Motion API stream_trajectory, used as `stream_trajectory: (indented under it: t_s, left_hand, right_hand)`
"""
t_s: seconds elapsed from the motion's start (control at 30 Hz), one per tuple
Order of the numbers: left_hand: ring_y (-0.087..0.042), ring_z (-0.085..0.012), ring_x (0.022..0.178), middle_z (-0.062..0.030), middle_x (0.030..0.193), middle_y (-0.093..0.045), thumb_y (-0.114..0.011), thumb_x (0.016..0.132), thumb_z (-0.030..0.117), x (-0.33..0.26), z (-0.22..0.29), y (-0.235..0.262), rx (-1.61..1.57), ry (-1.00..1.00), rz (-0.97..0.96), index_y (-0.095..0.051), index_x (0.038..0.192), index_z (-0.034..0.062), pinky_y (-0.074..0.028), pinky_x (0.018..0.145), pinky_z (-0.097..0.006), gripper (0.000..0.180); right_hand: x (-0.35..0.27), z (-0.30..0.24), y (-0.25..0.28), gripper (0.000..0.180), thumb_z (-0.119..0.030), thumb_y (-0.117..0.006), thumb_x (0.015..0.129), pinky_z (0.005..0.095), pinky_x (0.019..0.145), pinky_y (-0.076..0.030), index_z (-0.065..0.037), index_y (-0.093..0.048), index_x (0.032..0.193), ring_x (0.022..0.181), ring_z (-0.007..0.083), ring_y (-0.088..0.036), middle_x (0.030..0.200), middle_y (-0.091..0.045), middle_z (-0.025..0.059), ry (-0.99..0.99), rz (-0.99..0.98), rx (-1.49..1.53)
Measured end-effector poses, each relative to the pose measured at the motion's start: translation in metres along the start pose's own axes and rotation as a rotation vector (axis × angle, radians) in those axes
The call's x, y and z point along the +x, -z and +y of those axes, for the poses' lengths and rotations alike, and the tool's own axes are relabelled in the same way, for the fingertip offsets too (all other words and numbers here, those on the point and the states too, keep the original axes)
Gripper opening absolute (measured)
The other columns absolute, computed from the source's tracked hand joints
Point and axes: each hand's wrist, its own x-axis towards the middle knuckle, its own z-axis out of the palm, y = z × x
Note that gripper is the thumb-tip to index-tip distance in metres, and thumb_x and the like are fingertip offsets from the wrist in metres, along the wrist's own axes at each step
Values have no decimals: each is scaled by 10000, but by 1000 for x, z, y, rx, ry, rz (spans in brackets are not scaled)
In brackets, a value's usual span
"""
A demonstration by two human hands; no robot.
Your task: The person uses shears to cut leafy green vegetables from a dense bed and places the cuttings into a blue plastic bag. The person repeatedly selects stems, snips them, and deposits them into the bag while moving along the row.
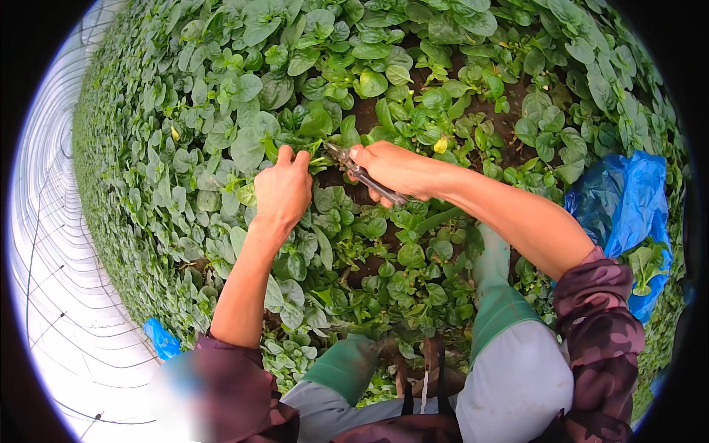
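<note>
My left hand point(282, 190) is closed around a leafy green stem point(295, 144) in a dense bed of broad-leaved plants. My right hand point(395, 170) grips a pair of shears point(356, 173), whose blades point left toward that stem, close to my left fingers. Both forearms are bare, with dark patterned sleeves pushed up. My knees, in grey trousers and green boots point(496, 295), show at the bottom.
A blue plastic bag point(628, 207) holding cut leaves lies among the plants on the right. Another blue scrap point(161, 338) sits at lower left. A white greenhouse covering with wire hoops point(59, 295) curves along the left. Dark soil shows between plants.
</note>
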Motion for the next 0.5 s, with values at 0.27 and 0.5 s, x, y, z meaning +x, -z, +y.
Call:
stream_trajectory:
  t_s: [0.27, 0.5]
  left_hand:
    - [-647, -306, 616, -117, 1250, -538, -708, 769, 73, -63, -21, 32, -141, 5, 217, -617, 1121, 89, -545, 550, -416, 364]
    - [-669, -290, 638, -162, 1493, -410, -712, 737, 70, -30, -20, 73, 99, -20, 26, -596, 933, 40, -541, 568, -402, 229]
  right_hand:
    - [-28, 1, -4, 537, -435, -194, 1071, 291, 481, -449, -8, -518, 1100, 575, 146, -580, 768, -598, 89, -4, -106, 102]
    - [-4, -15, -15, 578, -455, -182, 1068, 271, 443, -431, 15, -506, 1161, 562, 148, -595, 794, -616, 123, 18, -125, 168]
